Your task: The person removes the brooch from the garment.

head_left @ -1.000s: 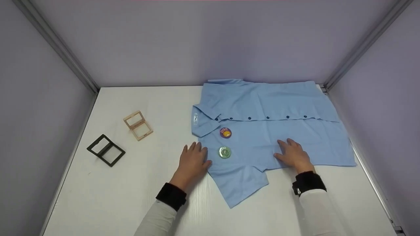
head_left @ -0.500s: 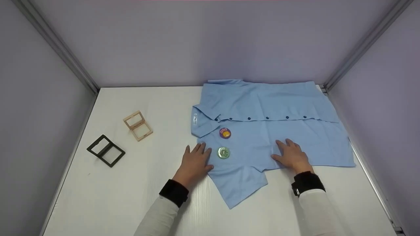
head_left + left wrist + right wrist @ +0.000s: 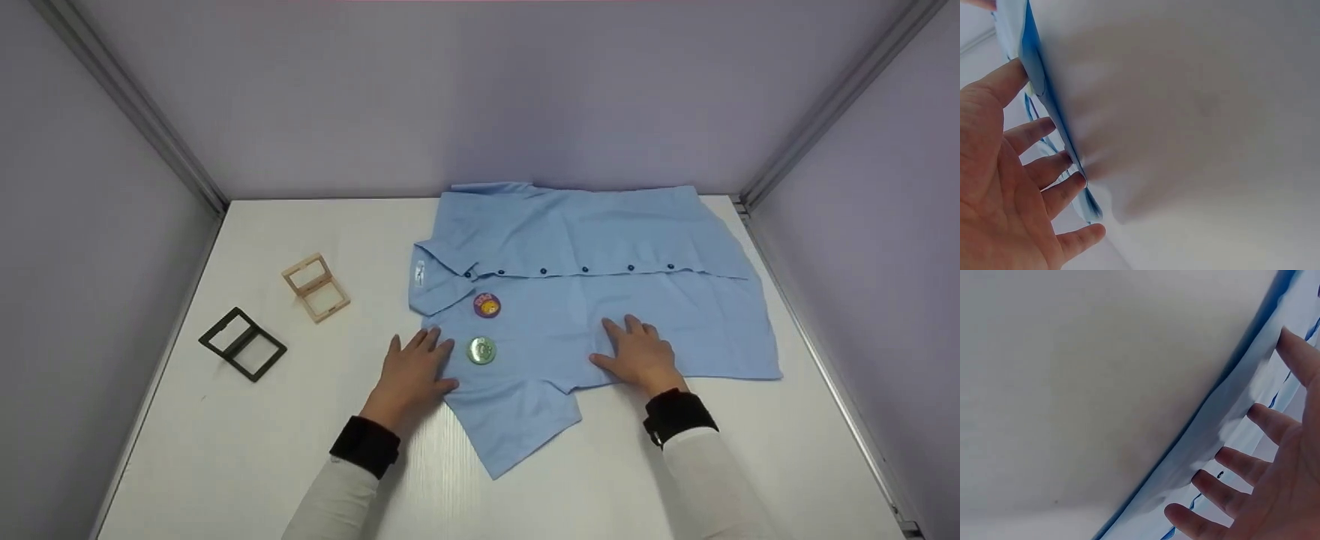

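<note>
A light blue short-sleeved shirt with dark buttons lies flat, its collar toward the left. Two round pin badges sit on its near front: a purple one and a green one. My left hand presses spread fingertips on the shoulder edge just left of the green badge. In the left wrist view, the fingers meet the fabric's edge. Farther right, my right hand rests spread fingertips on the shirt near its lower side, right of the sleeve.
Left of the shirt, a small hinged wooden frame and a black hinged frame lie open on the white table. Grey panels enclose the back and both sides.
Both hands have slid the shirt to the left along the table, and the badges have travelled with it. The two hinged frames have stayed put.
</note>
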A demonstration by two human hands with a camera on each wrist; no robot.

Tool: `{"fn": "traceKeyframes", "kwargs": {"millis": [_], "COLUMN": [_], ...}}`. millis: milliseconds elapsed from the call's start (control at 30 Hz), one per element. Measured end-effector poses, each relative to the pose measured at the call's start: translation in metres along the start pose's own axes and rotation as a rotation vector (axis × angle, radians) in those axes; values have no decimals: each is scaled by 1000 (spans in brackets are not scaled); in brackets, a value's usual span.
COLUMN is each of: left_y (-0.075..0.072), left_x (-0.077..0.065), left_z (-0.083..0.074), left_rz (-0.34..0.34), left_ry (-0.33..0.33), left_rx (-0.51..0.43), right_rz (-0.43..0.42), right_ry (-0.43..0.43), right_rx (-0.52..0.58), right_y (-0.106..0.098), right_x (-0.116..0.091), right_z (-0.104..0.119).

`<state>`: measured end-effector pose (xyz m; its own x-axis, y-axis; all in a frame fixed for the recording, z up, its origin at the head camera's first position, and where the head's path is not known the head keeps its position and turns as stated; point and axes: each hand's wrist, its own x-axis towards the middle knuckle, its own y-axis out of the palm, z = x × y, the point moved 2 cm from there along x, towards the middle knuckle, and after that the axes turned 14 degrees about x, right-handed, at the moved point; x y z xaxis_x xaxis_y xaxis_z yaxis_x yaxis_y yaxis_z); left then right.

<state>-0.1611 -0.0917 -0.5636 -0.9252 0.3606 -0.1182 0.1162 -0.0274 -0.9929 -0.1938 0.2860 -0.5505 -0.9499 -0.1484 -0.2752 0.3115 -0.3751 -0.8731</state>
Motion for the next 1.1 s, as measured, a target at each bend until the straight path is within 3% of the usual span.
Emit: {"fn": "traceKeyframes", "kwargs": {"millis": [633, 1100], "left_y": [6, 9], "left_x": [-29, -36], "left_z": [59, 74], "left_rz": [-19, -12], "left_ry": [-79, -123], "left_rx": [-177, -236], "right_rz": [-37, -34], "right_ry": [-63, -75], "right_rx": [-54, -76], "right_y": [27, 32], "right_x": [10, 15], "right_z": [50, 66]}}
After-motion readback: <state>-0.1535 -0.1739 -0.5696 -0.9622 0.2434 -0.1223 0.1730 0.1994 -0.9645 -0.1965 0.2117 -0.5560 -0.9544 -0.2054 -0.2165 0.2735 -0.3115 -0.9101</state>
